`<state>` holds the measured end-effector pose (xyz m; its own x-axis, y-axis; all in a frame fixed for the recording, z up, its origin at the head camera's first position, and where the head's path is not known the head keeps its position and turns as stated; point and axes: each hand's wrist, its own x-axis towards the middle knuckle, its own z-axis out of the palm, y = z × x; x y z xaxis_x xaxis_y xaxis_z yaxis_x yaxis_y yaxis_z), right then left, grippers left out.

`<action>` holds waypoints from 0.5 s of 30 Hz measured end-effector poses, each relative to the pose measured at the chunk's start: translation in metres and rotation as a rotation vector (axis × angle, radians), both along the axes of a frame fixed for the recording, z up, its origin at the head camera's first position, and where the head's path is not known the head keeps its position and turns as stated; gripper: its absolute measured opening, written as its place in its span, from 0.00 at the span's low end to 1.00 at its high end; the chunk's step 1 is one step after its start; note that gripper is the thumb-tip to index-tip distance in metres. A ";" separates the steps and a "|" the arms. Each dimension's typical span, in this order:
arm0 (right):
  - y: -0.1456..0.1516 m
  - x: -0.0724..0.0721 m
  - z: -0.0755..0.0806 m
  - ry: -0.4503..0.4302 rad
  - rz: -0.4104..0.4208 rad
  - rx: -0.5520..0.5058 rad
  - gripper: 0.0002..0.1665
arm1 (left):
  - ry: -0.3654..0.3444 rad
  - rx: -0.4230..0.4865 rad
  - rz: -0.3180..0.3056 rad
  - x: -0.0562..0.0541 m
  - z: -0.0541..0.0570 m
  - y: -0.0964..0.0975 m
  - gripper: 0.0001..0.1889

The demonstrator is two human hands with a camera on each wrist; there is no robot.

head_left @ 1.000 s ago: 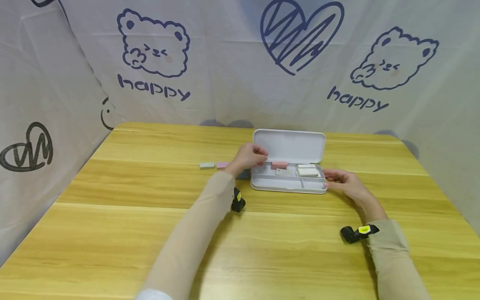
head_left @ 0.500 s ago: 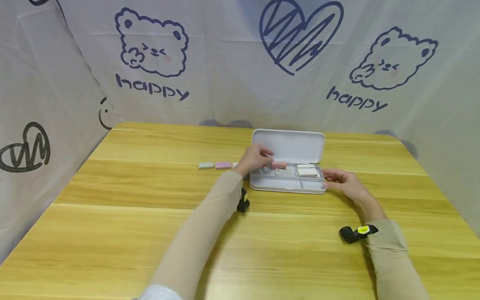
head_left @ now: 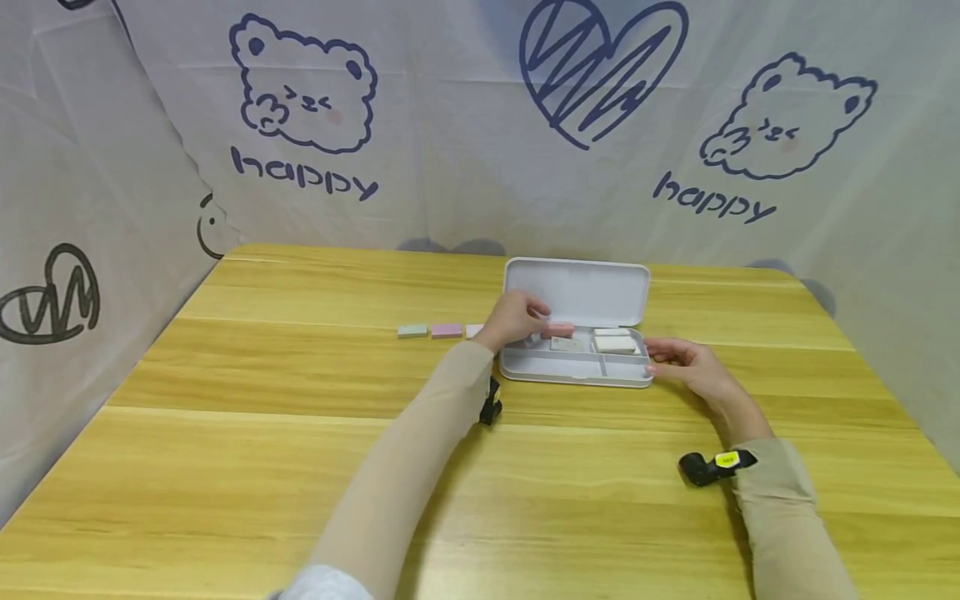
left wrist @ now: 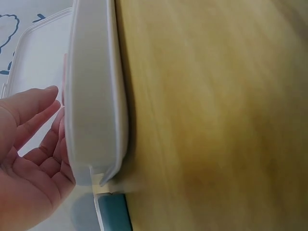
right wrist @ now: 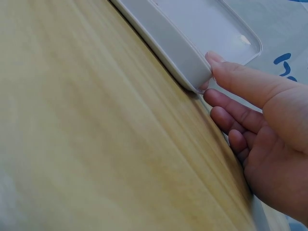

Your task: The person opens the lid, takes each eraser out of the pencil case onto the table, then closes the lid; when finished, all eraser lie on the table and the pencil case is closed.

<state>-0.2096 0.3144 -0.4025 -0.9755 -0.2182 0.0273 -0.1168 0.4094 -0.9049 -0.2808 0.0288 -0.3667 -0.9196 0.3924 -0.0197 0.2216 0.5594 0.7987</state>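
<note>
An open white pencil case lies on the wooden table with its lid tilted up behind it. My left hand reaches over the case's left end, its fingertips beside a pink eraser in the rear compartment. In the left wrist view, the case wall hides some of its fingertips, so what lies between them is not clear. My right hand pinches the case's right end, thumb on the rim and fingers lower down. A flat pale eraser and white erasers lie in the same compartment.
Left of the case stand a green eraser, a purple eraser and a white one, partly covered by the left wrist. A teal block sits close to the case's left end. Printed cloth hangs behind the table.
My left hand has moved right along the case toward the pink eraser, uncovering the purple and white erasers outside. The right hand and the case have stayed still.
</note>
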 end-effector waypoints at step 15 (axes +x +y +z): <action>-0.001 0.000 0.000 0.009 -0.003 0.002 0.29 | 0.098 -0.169 -0.013 0.002 0.001 0.004 0.09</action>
